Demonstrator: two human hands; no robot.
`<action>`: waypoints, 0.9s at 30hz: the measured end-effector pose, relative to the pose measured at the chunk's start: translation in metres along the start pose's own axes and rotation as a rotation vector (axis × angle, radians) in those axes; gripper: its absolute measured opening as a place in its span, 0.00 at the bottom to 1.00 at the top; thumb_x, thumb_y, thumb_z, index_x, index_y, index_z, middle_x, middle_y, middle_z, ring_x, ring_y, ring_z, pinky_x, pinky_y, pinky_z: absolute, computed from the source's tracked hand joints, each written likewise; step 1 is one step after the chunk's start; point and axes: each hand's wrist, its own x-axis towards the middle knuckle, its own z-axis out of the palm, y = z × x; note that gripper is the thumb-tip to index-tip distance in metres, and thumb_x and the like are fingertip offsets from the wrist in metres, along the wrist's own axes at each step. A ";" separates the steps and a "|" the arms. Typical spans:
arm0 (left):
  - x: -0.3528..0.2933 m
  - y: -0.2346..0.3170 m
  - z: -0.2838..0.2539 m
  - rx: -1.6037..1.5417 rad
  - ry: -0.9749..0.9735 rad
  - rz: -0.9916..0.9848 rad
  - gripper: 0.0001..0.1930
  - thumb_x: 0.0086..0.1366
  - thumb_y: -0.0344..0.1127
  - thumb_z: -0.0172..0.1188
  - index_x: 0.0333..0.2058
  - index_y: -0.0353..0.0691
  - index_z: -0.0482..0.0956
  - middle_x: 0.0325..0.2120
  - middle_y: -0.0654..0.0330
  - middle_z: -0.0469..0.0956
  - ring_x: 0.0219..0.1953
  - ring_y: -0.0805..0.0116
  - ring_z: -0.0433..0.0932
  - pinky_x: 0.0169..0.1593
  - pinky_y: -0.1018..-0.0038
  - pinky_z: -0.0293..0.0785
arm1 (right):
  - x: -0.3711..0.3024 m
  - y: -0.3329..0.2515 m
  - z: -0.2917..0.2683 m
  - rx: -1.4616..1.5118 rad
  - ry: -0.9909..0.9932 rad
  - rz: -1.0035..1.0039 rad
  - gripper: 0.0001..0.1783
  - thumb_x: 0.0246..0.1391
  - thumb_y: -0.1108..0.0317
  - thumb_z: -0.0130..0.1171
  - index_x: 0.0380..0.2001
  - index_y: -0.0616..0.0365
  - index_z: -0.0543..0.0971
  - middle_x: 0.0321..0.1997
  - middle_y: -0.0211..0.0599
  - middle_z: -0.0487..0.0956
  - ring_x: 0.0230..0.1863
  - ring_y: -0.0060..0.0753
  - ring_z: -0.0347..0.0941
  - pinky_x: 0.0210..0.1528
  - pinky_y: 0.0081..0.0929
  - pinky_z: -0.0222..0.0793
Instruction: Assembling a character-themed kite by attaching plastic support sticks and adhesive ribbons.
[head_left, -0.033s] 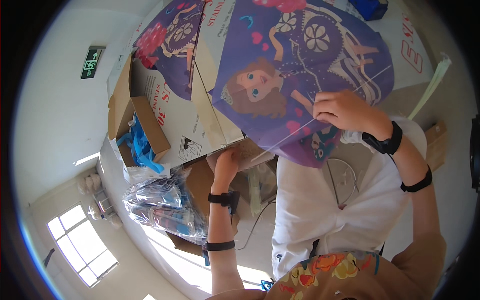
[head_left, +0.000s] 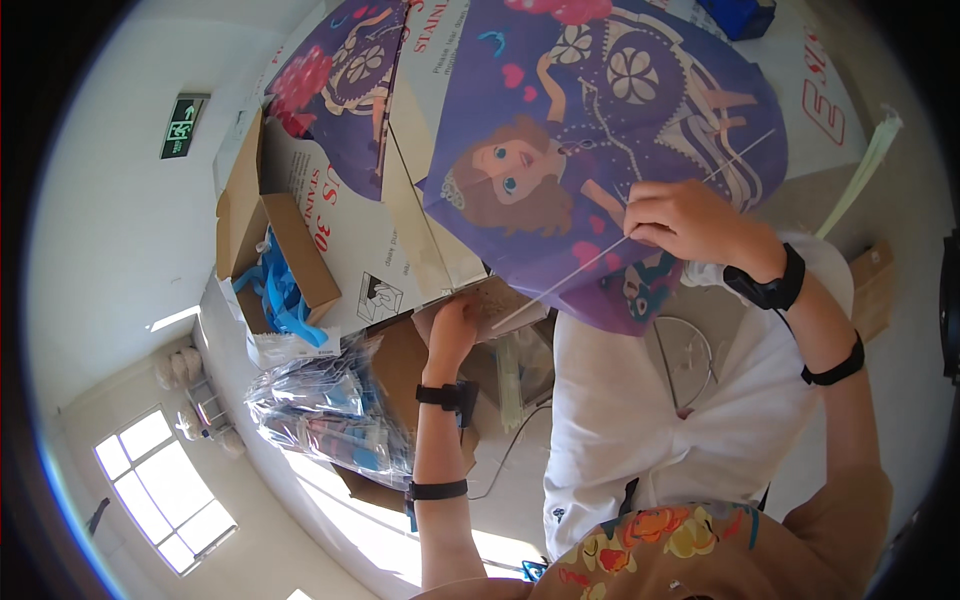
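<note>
A thin white rod (head_left: 575,277) runs slantwise over a purple kite-like sheet (head_left: 480,245) printed with a cartoon princess. My right hand (head_left: 680,218) pinches the rod near its middle, fingers closed, just above the sheet. The rod's near end sticks out past the sheet's lower left edge. My left hand (head_left: 455,335) is curled at the table's near edge, beside a brown cardboard piece (head_left: 500,300). Its fingertips are partly hidden, and what they hold, if anything, does not show. The sheet's near corner hangs over the edge towards my lap.
A second purple printed sheet (head_left: 350,90) lies on the cardboard-covered table (head_left: 360,240). An open carton (head_left: 305,250) holds blue strips (head_left: 275,290). Plastic-wrapped packs (head_left: 340,410) sit below it. A blue object (head_left: 740,15) is at the far edge, pale strips (head_left: 865,165) at the right.
The rod has slid slightly down and to the left across the sheet. Both hands stay in almost the same place.
</note>
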 end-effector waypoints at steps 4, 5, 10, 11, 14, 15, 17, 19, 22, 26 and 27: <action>0.013 -0.015 0.007 0.005 -0.062 0.033 0.11 0.61 0.31 0.56 0.42 0.36 0.80 0.35 0.49 0.82 0.39 0.47 0.79 0.44 0.60 0.75 | 0.003 0.005 -0.004 -0.199 0.318 0.176 0.02 0.53 0.69 0.59 0.29 0.54 0.78 0.31 0.29 0.75 0.30 0.40 0.75 0.32 0.34 0.69; 0.012 -0.021 0.007 0.007 -0.059 0.030 0.11 0.61 0.31 0.56 0.42 0.36 0.80 0.35 0.49 0.82 0.39 0.47 0.79 0.44 0.60 0.75 | 0.000 0.005 -0.006 -0.180 0.192 0.125 0.02 0.53 0.69 0.59 0.29 0.54 0.78 0.31 0.30 0.74 0.30 0.41 0.75 0.32 0.34 0.69; 0.022 -0.012 0.006 0.118 -0.208 -0.009 0.12 0.55 0.30 0.62 0.39 0.38 0.79 0.33 0.51 0.82 0.38 0.52 0.80 0.42 0.63 0.76 | -0.001 -0.002 -0.004 0.108 0.007 0.042 0.02 0.54 0.69 0.59 0.29 0.54 0.78 0.32 0.30 0.75 0.30 0.42 0.75 0.31 0.36 0.69; 0.022 -0.010 0.007 0.116 -0.209 -0.009 0.12 0.55 0.30 0.62 0.39 0.38 0.79 0.33 0.51 0.82 0.38 0.52 0.80 0.42 0.63 0.76 | 0.001 0.002 -0.006 0.107 0.005 0.044 0.02 0.54 0.69 0.59 0.29 0.54 0.78 0.32 0.30 0.75 0.30 0.42 0.75 0.31 0.36 0.69; 0.024 -0.009 0.011 0.167 -0.206 -0.060 0.10 0.54 0.30 0.63 0.36 0.38 0.80 0.32 0.53 0.82 0.37 0.53 0.80 0.41 0.63 0.76 | 0.001 0.008 -0.012 -0.208 0.170 0.105 0.01 0.55 0.70 0.58 0.30 0.53 0.77 0.30 0.31 0.72 0.30 0.42 0.74 0.31 0.35 0.68; 0.025 -0.012 0.011 0.188 -0.166 -0.044 0.09 0.54 0.30 0.63 0.35 0.38 0.80 0.30 0.52 0.82 0.36 0.53 0.81 0.40 0.64 0.76 | 0.003 0.006 -0.011 -0.204 0.169 0.101 0.01 0.55 0.70 0.58 0.30 0.53 0.77 0.30 0.31 0.72 0.30 0.42 0.74 0.31 0.35 0.68; 0.022 -0.019 0.011 0.213 -0.122 -0.034 0.07 0.54 0.30 0.64 0.34 0.38 0.81 0.28 0.51 0.82 0.34 0.54 0.82 0.39 0.65 0.77 | 0.005 0.000 -0.007 -0.103 0.039 0.022 0.02 0.55 0.69 0.58 0.30 0.53 0.77 0.31 0.32 0.73 0.30 0.42 0.74 0.31 0.35 0.68; 0.022 -0.015 0.012 0.250 -0.066 -0.009 0.05 0.55 0.30 0.62 0.31 0.39 0.81 0.27 0.52 0.82 0.32 0.53 0.82 0.37 0.65 0.77 | 0.004 0.004 -0.006 -0.108 0.100 0.034 0.02 0.55 0.69 0.58 0.30 0.53 0.77 0.31 0.32 0.73 0.30 0.41 0.74 0.31 0.34 0.68; 0.017 -0.004 0.011 0.302 -0.023 -0.027 0.05 0.55 0.31 0.61 0.31 0.39 0.82 0.28 0.52 0.82 0.31 0.53 0.81 0.36 0.64 0.76 | 0.004 0.009 -0.008 -0.119 0.175 0.071 0.03 0.56 0.68 0.58 0.31 0.54 0.77 0.32 0.31 0.74 0.30 0.41 0.74 0.32 0.34 0.69; 0.013 0.010 0.021 0.123 0.010 0.017 0.07 0.57 0.33 0.56 0.31 0.43 0.83 0.30 0.50 0.82 0.35 0.49 0.81 0.39 0.59 0.77 | 0.006 0.007 -0.008 -0.129 0.201 0.061 0.03 0.56 0.68 0.59 0.31 0.55 0.78 0.33 0.31 0.74 0.30 0.40 0.75 0.32 0.33 0.69; 0.015 0.021 0.023 0.085 -0.027 0.010 0.07 0.58 0.33 0.56 0.31 0.42 0.83 0.30 0.50 0.82 0.35 0.49 0.81 0.38 0.59 0.77 | 0.006 0.007 -0.008 -0.130 0.202 0.063 0.03 0.56 0.68 0.59 0.31 0.55 0.78 0.33 0.31 0.74 0.30 0.40 0.75 0.32 0.33 0.69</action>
